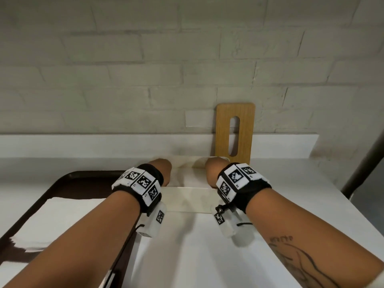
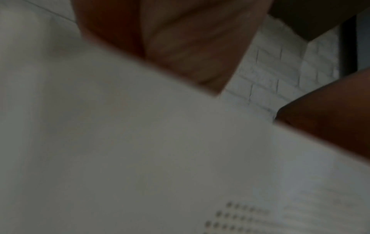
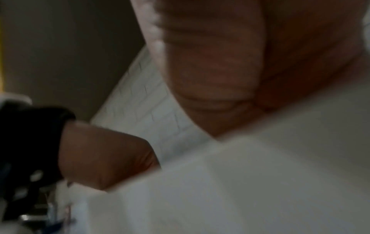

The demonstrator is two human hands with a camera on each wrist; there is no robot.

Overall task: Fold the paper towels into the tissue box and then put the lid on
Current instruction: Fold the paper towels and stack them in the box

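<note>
A white tissue box (image 1: pixel 187 201) stands open on the counter in front of me. Both hands reach down into it from above. My left hand (image 1: pixel 161 171) is at the box's left end and my right hand (image 1: pixel 215 171) at its right end. White paper towel (image 1: pixel 193 177) lies inside between them. The fingers of both hands are hidden behind the box wall. In the wrist views, the left palm (image 2: pixel 180 39) and the right palm (image 3: pixel 220 63) dip behind a blurred white surface. The wooden lid (image 1: pixel 222 129), which has a long slot, leans upright against the brick wall behind the box.
A dark tray (image 1: pixel 68 179) sits on the white counter to the left of the box and holds a stack of white paper towels (image 1: pixel 62 217). A low white ledge (image 1: pixel 83 144) runs along the brick wall. A grey pole (image 1: pixel 365 159) slants at the far right.
</note>
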